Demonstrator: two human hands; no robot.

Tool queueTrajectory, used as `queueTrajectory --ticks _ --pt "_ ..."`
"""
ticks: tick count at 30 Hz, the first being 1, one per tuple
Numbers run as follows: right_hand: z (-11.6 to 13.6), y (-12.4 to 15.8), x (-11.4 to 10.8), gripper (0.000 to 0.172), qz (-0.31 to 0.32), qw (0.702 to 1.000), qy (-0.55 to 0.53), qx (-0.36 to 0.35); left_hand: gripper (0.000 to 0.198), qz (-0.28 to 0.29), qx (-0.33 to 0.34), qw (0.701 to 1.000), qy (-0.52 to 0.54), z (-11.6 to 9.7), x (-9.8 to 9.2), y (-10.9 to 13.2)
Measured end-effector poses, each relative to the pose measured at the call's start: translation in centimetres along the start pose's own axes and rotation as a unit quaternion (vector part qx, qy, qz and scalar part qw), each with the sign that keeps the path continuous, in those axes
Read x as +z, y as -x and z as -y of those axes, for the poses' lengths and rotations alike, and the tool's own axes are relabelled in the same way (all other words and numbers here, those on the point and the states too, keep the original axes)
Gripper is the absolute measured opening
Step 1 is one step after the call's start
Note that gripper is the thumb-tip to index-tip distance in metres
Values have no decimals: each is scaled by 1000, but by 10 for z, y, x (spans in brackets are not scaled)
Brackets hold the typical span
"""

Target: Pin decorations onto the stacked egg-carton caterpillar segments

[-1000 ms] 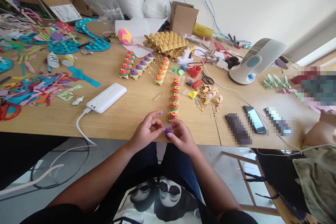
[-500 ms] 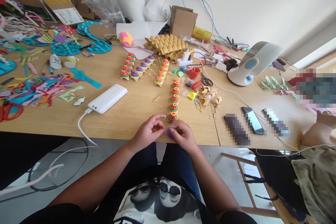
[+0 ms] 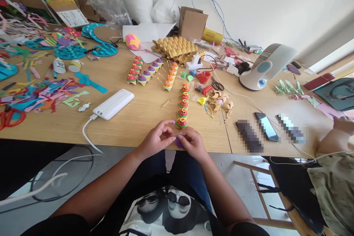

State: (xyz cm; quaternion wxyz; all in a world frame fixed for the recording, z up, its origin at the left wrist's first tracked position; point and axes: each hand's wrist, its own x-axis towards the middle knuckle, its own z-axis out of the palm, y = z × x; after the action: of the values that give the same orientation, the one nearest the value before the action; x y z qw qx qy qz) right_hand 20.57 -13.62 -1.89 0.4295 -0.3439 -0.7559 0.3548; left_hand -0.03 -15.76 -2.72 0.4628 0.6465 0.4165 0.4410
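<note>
Just inside the table's front edge, my left hand point(image 3: 157, 137) and my right hand point(image 3: 193, 141) meet fingertip to fingertip. Between them is a small clear wrapper with purple modelling clay point(image 3: 179, 143), its exact shape partly covered by fingers. Right thumb and fingers are closed on it, while the left thumb and a finger pinch its edge. A purple speck sits at the tip of my raised left index finger. Directly beyond my hands stands an egg-carton caterpillar point(image 3: 183, 113), a row of red domes with green bases and yellow rings on top.
More decorated egg-carton strips point(image 3: 151, 71) stand farther back. Egg trays point(image 3: 177, 47), scissors point(image 3: 218, 84) and torn carton bits point(image 3: 221, 100) lie beyond. A white power bank point(image 3: 114, 104) is left, phones point(image 3: 267, 127) and a fan point(image 3: 267, 67) right. Another person's arm point(image 3: 336, 136) rests at far right.
My hands stay almost in place, with slight finger movement at the wrapper. The purple clay now shows a little lower and flatter beneath my fingers.
</note>
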Motion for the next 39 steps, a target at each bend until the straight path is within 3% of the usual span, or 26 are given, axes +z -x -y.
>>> queueTrajectory --ticks 13,22,36,39 --pt "0 1 1 20 -5 998 7 60 47 -25 -15 998 51 5 -1 -1" --pt "-3 1 -1 20 -6 999 -8 37 51 5 -19 999 42 1 0 -2" --pt "0 1 0 21 4 1000 -2 -2 31 -14 20 1000 -10 3 4 1" --pt "1 0 1 16 11 1000 -8 25 30 -30 17 999 -3 2 5 1"
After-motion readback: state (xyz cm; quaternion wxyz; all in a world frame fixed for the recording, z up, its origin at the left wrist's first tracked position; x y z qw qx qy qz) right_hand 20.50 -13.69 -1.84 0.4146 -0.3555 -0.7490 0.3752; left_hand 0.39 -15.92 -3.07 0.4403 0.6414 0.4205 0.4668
